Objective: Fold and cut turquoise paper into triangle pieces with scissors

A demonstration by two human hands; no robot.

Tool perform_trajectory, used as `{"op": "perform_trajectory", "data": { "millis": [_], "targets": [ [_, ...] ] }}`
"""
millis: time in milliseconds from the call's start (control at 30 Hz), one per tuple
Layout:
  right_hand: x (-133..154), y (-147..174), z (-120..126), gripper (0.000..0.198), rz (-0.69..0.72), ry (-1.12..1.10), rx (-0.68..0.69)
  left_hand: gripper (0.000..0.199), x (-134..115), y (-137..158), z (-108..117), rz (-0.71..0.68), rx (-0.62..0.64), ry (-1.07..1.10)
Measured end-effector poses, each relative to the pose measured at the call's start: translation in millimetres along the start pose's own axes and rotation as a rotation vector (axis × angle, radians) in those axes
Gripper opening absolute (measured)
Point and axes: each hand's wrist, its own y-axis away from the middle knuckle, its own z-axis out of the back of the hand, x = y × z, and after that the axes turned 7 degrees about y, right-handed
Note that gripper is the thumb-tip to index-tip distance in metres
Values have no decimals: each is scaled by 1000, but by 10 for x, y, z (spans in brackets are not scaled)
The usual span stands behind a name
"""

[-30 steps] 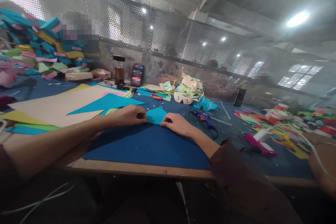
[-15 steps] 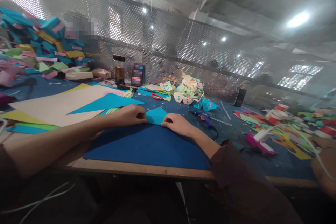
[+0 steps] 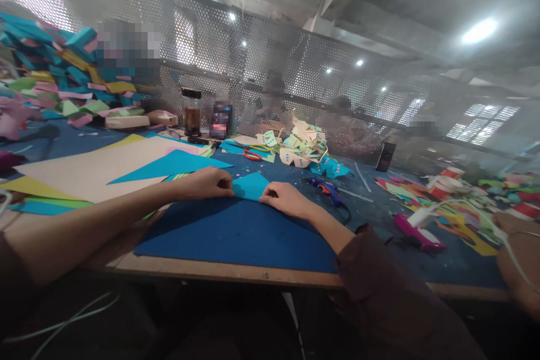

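A small blue sheet of paper (image 3: 250, 185), pointed at its far side, lies on the dark blue table mat (image 3: 240, 236). My left hand (image 3: 210, 183) has its fingers curled and closed on the paper's left end. At the opposite end my right hand (image 3: 282, 198) pinches the near right corner between thumb and fingers. The fingertips partly cover both ends of the paper. Left of my hands, a larger blue paper triangle (image 3: 169, 165) rests on a stack of beige sheets (image 3: 93, 169).
A blue glue gun (image 3: 331, 192) lies right of my right hand. Red-handled scissors (image 3: 252, 154), a jar (image 3: 192, 112) and a pile of cut paper shapes (image 3: 306, 143) stand beyond. A pink power strip (image 3: 419, 233) with a white cable is farther right, near another person's arm (image 3: 521, 253).
My left hand has shifted very slightly left along the paper. The right hand stays in place, still pinching its corner.
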Motion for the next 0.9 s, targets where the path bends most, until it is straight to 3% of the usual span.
{"op": "perform_trajectory", "data": {
  "millis": [367,900],
  "targets": [
    [-7,-5,28,21,-26,24,26,34,-56,15,83,76,59,17],
    [-21,12,72,21,-43,30,55,38,20,3,113,53,72,38]
  ]
}}
